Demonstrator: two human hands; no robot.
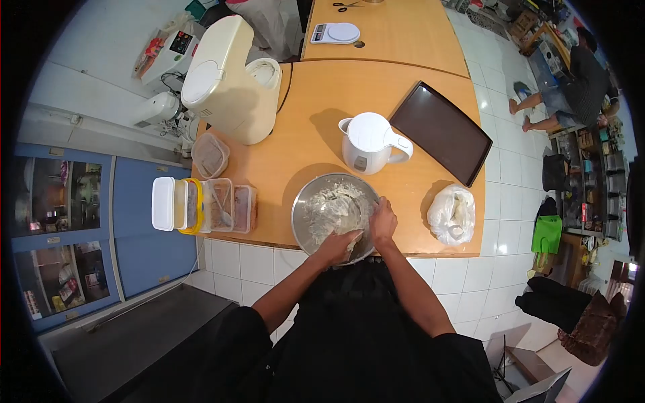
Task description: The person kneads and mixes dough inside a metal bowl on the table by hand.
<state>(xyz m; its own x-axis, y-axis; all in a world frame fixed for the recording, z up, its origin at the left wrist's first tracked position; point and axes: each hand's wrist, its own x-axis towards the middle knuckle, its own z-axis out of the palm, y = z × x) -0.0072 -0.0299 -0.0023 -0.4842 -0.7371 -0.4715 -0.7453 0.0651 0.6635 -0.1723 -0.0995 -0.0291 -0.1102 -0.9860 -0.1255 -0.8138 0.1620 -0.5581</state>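
Observation:
A metal mixing bowl [300, 213] stands at the table's front edge, with a pale, crumbly flour dough [334, 207] inside. My left hand [338, 246] reaches over the near rim into the bowl. Its fingers are curled into the dough and partly hidden by it. On the bowl's right side, my right hand [383, 223] grips the rim, fingers closed around it. Just behind the bowl is a white electric kettle [366, 144]. To the right of my right hand sits an open white plastic bag [451, 213].
A dark baking tray [442, 131] lies at the right. Lidded plastic containers [218, 205] line the left edge, below a cream bread machine [232, 87]. A kitchen scale [336, 33] and scissors [347, 6] lie at the back. Another person [583, 84] is at far right.

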